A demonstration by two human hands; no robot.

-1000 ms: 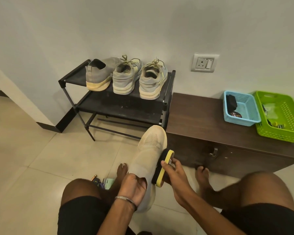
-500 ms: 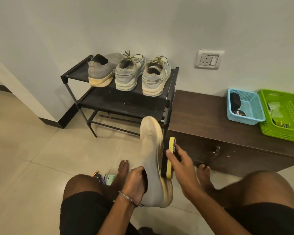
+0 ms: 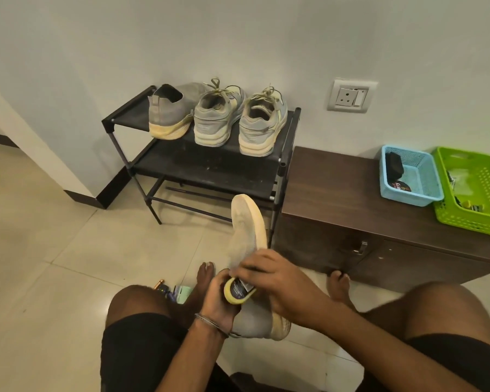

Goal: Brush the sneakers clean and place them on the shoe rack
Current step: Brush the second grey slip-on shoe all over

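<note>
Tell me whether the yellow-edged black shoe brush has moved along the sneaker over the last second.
Yes. The yellow-edged black shoe brush has slid from near the toe of the pale grey knit sneaker back towards its heel, away from the black metal shoe rack.

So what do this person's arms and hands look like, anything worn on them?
Both forearms are bare, no sleeves in view. The left hand has a thin silver bangle round the wrist. The right hand shows no watch, band or glove. No rings can be made out.
</note>
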